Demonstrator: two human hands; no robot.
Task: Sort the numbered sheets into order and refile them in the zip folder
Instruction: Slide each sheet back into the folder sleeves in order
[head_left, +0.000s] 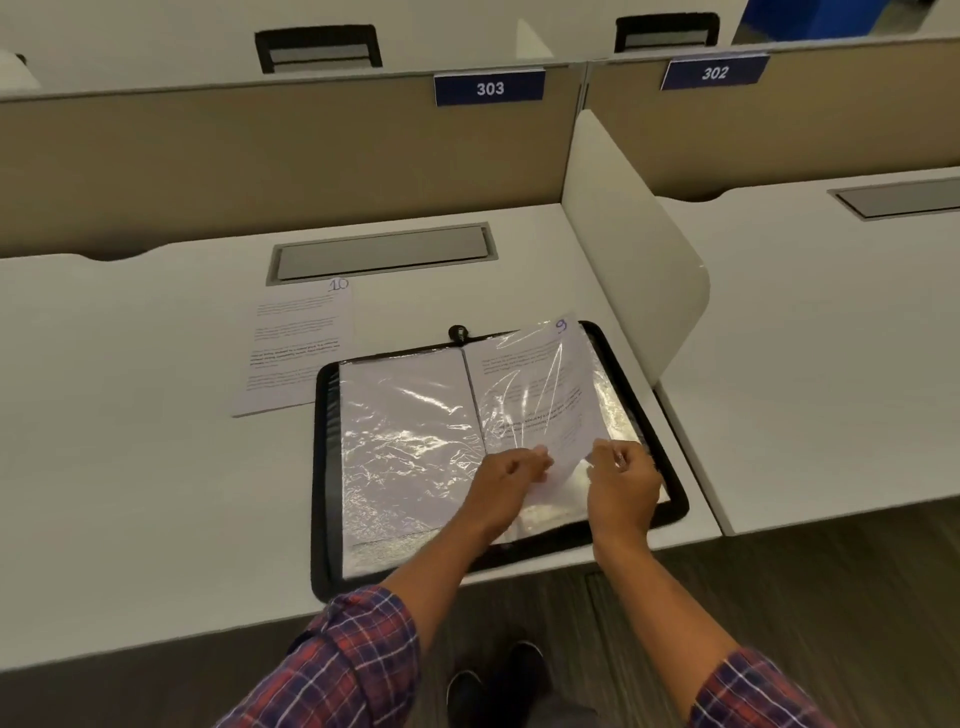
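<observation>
Seen from the head camera: a person in plaid sleeves stands at a white desk (156, 467) in booth 303, working over a black zip folder (324, 467) that lies open and flat at the desk's near edge, its near left corner just overhanging. Both hands meet over the folder's right half. The left hand (506, 483), fingers curled, pinches the near edge of sheet 9 (540, 384), which is lifted and tilted, its handwritten number at the far right corner. The right hand (621, 483), just beside it, is also closed in a pinch on the lifted edge, where the glossy film of a clear sleeve (524, 410) wrinkles over the page; how far the sheet sits inside that sleeve cannot be told. The folder's left half shows a crinkled plastic pocket (405, 441) lying flat. The zip pull (458, 332) rests at the folder's far edge. Sheet 10 (296, 348) lies face up on the desk beyond the folder's far left corner, which overlaps its near right corner. Behind it sits a grey cable hatch (382, 253); a white divider (623, 249) separates the next desk, labelled 302.
</observation>
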